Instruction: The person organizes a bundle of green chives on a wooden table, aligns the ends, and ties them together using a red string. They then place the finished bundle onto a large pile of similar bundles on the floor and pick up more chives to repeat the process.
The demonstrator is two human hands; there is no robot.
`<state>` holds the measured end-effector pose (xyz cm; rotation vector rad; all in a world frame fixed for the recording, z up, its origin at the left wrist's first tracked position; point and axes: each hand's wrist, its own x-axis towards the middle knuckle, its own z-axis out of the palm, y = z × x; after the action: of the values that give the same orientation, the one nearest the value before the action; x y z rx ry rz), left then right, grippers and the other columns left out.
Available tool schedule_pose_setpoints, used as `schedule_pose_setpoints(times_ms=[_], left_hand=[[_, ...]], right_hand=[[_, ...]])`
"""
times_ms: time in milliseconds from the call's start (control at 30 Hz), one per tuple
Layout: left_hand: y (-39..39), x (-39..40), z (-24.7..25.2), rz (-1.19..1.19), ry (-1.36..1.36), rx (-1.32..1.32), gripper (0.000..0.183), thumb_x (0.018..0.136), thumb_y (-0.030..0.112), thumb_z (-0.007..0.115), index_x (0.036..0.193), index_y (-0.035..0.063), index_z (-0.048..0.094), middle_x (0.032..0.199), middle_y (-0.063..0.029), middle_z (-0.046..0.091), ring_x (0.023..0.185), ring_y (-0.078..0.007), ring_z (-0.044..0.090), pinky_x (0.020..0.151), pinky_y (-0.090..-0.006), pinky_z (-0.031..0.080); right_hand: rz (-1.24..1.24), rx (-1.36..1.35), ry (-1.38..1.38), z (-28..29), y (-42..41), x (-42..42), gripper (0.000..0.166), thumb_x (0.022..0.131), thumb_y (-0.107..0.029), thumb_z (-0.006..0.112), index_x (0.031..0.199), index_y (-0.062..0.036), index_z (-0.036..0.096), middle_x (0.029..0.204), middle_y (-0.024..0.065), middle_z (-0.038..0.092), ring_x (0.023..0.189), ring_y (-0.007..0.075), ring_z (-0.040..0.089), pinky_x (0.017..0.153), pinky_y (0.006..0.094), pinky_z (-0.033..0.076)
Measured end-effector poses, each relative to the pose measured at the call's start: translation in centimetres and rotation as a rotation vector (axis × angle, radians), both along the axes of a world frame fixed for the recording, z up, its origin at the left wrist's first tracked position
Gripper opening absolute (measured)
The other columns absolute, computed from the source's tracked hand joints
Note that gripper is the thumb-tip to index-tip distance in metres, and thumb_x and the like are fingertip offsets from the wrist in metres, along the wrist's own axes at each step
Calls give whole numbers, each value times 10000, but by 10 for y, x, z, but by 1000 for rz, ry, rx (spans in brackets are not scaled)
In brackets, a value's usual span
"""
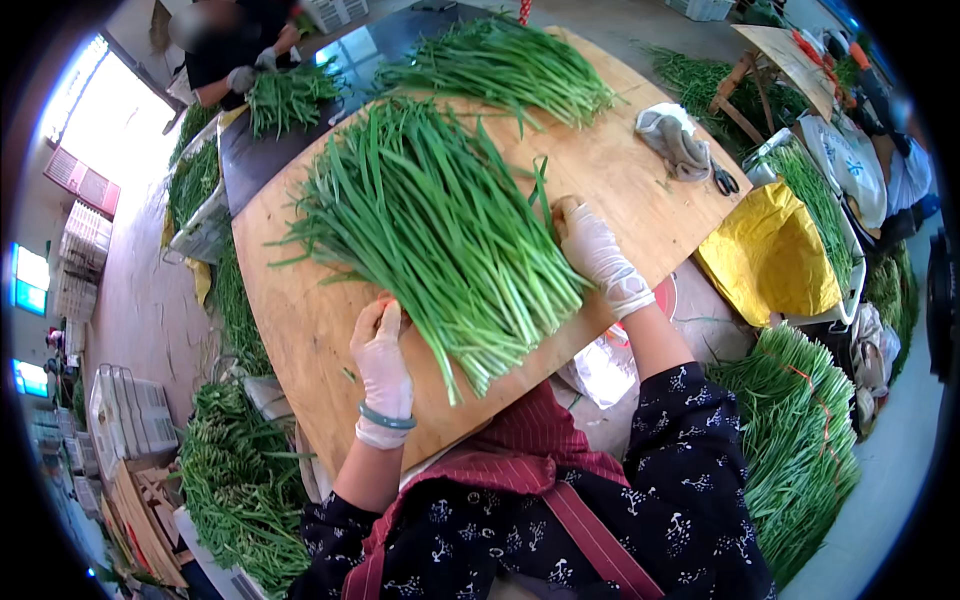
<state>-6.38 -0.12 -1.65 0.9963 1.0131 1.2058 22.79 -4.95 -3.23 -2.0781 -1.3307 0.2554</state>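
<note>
A broad bundle of green garlic chives (457, 240) lies on the wooden tabletop (285, 330), its pale cut ends towards me at the lower right. My left hand (382, 367), in a thin white glove with a bangle over its wrist, is at the bundle's lower left edge. Its thumb and fingers pinch a small bit of orange-red tie (388, 302). Against the bundle's right side rests my right hand (596, 244), also gloved, with curled fingers partly hidden; what they grip cannot be seen. A second pile of chives (517, 71) lies farther back.
Scissors (724, 180) and a grey cloth (675, 142) lie at the table's right edge. Across the dark tabletop (259, 161), a person (240, 52) handles greens. Crates of chives stand left and right, one with a yellow sheet (772, 255). Tied chives (795, 442) stand at right.
</note>
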Motion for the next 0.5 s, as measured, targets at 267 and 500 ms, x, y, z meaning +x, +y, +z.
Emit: schedule_pose_setpoints(times_ms=[267, 500], left_hand=[[-1, 2, -4, -17, -38, 7, 61, 855, 58, 604, 892, 20, 635, 856, 1, 602, 770, -72, 546, 711, -212, 468], [-1, 1, -9, 3, -44, -7, 71, 859, 56, 598, 912, 22, 632, 851, 3, 595, 765, -78, 544, 722, -214, 465]], right_hand=[[50, 126, 978, -18, 6, -1, 267, 870, -117, 579, 1100, 18, 582, 911, 56, 643, 788, 107, 595, 697, 235, 474], [-143, -32, 874, -5, 9, -8, 174, 848, -100, 604, 977, 5, 656, 769, 47, 650, 604, 98, 580, 554, 233, 462]])
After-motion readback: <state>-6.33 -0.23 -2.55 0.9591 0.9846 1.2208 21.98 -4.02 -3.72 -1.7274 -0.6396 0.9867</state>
